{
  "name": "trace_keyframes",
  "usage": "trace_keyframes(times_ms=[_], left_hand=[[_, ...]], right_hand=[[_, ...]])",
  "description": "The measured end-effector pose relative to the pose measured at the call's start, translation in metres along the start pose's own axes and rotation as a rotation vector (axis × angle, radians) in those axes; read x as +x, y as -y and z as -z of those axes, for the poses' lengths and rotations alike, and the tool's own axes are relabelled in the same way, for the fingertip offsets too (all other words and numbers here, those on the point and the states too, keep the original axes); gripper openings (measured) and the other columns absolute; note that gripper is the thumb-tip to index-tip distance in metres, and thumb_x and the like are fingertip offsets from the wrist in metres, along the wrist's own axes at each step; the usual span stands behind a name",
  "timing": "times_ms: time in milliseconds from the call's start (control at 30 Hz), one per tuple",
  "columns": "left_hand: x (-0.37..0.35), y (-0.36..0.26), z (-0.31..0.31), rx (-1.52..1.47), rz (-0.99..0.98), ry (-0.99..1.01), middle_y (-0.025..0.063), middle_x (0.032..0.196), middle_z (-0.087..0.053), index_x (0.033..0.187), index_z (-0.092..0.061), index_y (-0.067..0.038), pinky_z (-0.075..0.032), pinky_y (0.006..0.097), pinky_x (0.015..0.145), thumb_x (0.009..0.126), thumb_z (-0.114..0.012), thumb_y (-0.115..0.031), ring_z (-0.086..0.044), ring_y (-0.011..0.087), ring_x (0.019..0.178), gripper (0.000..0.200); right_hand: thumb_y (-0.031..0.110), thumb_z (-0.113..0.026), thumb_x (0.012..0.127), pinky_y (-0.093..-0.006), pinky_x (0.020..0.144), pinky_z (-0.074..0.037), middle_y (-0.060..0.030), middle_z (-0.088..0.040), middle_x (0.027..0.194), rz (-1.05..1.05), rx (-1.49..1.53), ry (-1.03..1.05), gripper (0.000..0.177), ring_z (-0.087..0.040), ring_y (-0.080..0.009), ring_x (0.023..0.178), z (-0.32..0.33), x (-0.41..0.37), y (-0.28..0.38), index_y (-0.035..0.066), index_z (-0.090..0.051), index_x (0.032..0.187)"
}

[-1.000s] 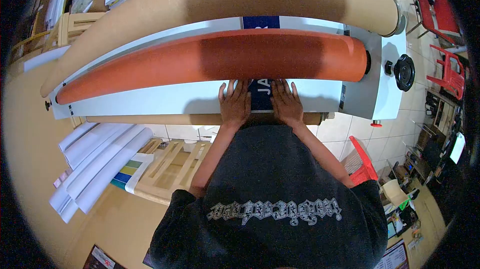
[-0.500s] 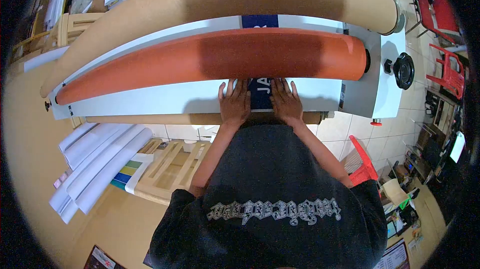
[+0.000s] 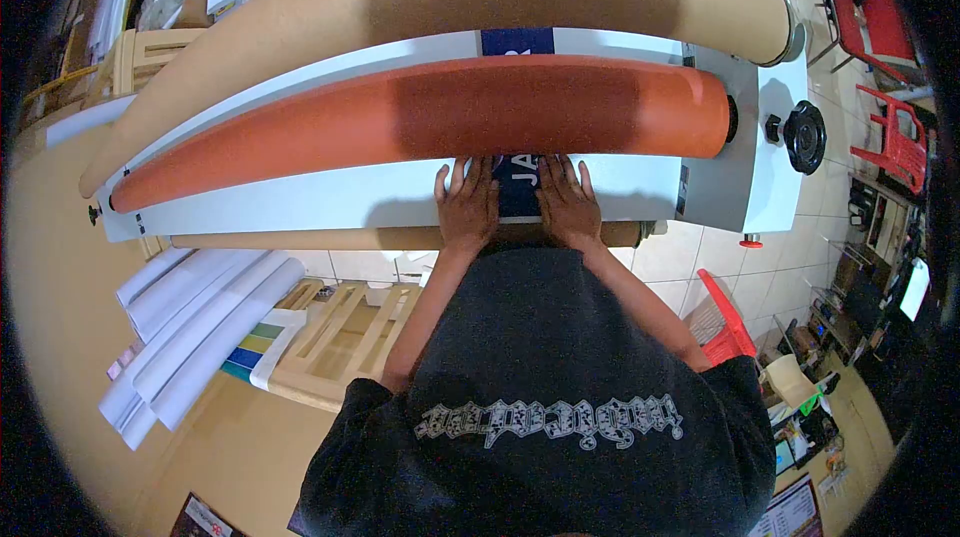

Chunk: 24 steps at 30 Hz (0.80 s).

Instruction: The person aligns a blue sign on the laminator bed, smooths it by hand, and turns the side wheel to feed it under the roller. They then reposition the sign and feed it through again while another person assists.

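Observation:
My left hand [image 3: 467, 212] lies flat with fingers stretched forward, its inner edge on the left border of a dark blue printed strip [image 3: 517, 199] with white letters. On the strip's other border rests my right hand [image 3: 571, 211], also flat and open. The fingertips of both hands reach right to the lower side of a long orange roller [image 3: 300, 142]. Under the strip is the pale bed [image 3: 630, 187] of a wide roller machine. Beyond the roller the strip shows again, running toward a big brown roll [image 3: 270, 22]; the part under the orange roller is hidden.
A black hand knob [image 3: 805, 137] sits at the machine's right end. Below the bed runs a brown tube [image 3: 300, 238]. White rolls [image 3: 205, 327] and a wooden frame [image 3: 345, 337] are at lower left. Red chairs [image 3: 725, 322] stand on the tiled floor at right.
The view has shifted very slightly. Both hands keep their flat pose at the strip's borders, with no clear movement of strip or roller.

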<state>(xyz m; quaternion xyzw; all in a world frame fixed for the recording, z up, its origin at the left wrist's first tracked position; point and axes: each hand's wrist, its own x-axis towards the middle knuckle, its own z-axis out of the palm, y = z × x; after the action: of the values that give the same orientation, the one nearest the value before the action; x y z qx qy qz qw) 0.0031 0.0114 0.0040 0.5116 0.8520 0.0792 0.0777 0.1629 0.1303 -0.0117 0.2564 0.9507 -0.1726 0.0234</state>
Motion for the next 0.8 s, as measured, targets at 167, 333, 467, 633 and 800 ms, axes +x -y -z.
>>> trace_keyframes(times_ms=[167,333,467,633,800], left_hand=[[0.001,0.0,0.001,-0.04,0.003,0.007,0.0122,0.137,-0.057,0.136,-0.055,-0.003,-0.022,0.0496,0.116,0.097,-0.051,-0.023,-0.042,0.0312,0.135,0.043],[0.001,-0.001,0.001,-0.046,-0.008,-0.011,0.0123,0.139,-0.055,0.134,-0.056,-0.002,-0.021,0.049,0.116,0.096,-0.051,-0.022,-0.04,0.0306,0.136,0.043],[0.002,-0.001,0.002,-0.024,-0.008,0.008,0.0126,0.14,-0.054,0.135,-0.055,-0.001,-0.02,0.0492,0.117,0.096,-0.051,-0.022,-0.038,0.0295,0.138,0.044],[0.0,0.001,0.0,0.029,-0.016,0.037,0.0098,0.141,-0.053,0.143,-0.05,-0.008,-0.017,0.0481,0.118,0.098,-0.048,-0.024,-0.036,0.0253,0.139,0.048],[0.001,-0.002,0.001,0.072,-0.008,0.051,0.0099,0.14,-0.053,0.142,-0.052,-0.007,-0.018,0.0476,0.118,0.098,-0.048,-0.025,-0.038,0.0258,0.138,0.047]], right_hand=[[0.03,-0.047,0.1,-0.0478,0.122,-0.016,-0.0102,-0.034,0.157,-0.005,-0.048,-0.014,0.055,-0.029,-0.0261,0.147,-0.005,0.0,0.001,0.003,-0.039,0.148],[0.031,-0.047,0.1,-0.0493,0.121,-0.018,-0.0104,-0.044,0.152,0.006,-0.064,-0.063,0.051,-0.036,-0.0275,0.143,-0.007,-0.001,0.0,0.005,-0.048,0.144],[0.029,-0.048,0.099,-0.0491,0.121,-0.018,-0.0114,-0.042,0.152,0.02,-0.052,-0.048,0.052,-0.034,-0.0275,0.144,0.001,0.001,0.0,0.005,-0.044,0.146],[0.027,-0.049,0.099,-0.0482,0.121,-0.018,-0.0117,-0.041,0.153,0.038,-0.054,-0.042,0.054,-0.033,-0.027,0.145,0.001,0.0,-0.002,0.005,-0.041,0.148],[0.029,-0.046,0.101,-0.0486,0.122,-0.017,-0.0109,-0.038,0.155,0.013,-0.055,0.03,0.055,-0.03,-0.0272,0.146,0.003,0.001,-0.001,0.005,-0.039,0.149]])
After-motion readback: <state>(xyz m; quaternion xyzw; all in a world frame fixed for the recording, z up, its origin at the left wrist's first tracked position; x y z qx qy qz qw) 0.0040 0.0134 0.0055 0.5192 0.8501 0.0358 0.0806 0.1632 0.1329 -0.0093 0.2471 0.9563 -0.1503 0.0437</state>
